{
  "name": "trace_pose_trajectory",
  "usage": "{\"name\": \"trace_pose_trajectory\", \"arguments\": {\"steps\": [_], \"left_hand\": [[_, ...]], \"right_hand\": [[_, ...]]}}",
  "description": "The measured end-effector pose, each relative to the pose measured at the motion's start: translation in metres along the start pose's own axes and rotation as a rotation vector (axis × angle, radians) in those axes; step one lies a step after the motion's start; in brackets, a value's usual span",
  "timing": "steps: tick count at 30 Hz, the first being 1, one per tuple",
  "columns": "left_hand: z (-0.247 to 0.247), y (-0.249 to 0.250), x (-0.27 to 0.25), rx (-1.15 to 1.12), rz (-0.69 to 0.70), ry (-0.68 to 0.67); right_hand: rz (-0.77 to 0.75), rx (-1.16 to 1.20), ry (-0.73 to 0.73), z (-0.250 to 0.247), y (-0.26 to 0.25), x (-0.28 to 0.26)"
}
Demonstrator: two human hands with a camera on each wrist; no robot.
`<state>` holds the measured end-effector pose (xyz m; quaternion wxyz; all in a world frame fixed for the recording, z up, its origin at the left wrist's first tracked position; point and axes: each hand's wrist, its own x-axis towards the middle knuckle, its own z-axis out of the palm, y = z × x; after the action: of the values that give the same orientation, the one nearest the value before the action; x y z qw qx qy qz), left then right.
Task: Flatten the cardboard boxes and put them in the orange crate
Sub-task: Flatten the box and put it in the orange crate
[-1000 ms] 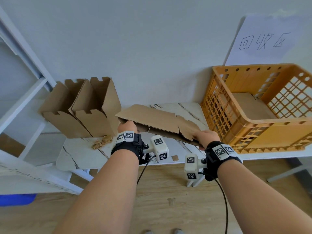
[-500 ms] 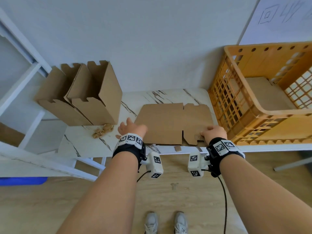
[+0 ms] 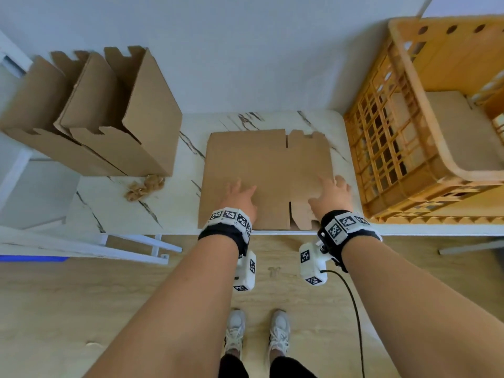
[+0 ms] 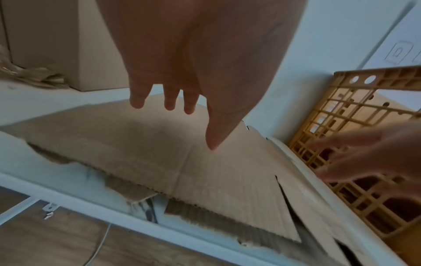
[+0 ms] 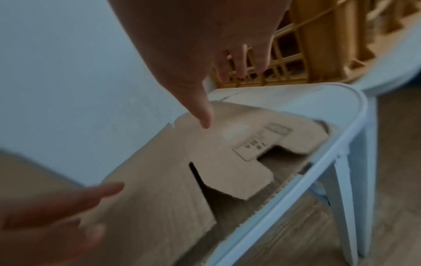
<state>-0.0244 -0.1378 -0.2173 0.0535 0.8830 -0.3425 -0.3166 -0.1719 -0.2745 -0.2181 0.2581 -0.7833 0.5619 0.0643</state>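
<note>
A flattened cardboard box [image 3: 267,162] [image 4: 159,153] [image 5: 182,171] lies on the marble-patterned table [image 3: 174,208], its near edge at the table's front rim. My left hand [image 3: 240,195] [image 4: 182,100] hovers over its near left part with fingers spread and straight, holding nothing. My right hand [image 3: 331,193] [image 5: 218,84] is spread over its near right flap, also holding nothing. The orange crate [image 3: 403,64] [image 4: 355,144] stands to the right with flat cardboard [image 3: 461,132] inside. Two upright unflattened boxes [image 3: 114,113] stand at the table's left.
A scrap of crumpled brown paper [image 3: 144,186] lies in front of the upright boxes. A white shelf frame [image 3: 81,246] stands at the left. The wall runs behind the table. A cable [image 3: 351,309] hangs from my right wrist over the wooden floor.
The box was tilted up in both hands a second ago; it now lies flat on the table. Both hands let go of its near edge and moved forward over it, fingers spread.
</note>
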Motion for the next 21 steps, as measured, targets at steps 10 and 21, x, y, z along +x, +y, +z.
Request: {"name": "trace_pose_trajectory", "arguments": {"steps": [10,21], "left_hand": [[0.026,0.0,0.029,0.086,-0.049,-0.153],[0.029,-0.005,0.04,0.107,-0.026,-0.103]], "right_hand": [[-0.227,-0.224,-0.238,0.037,-0.004,0.019],[-0.242,-0.301,-0.156,0.045,-0.008,0.021]]}}
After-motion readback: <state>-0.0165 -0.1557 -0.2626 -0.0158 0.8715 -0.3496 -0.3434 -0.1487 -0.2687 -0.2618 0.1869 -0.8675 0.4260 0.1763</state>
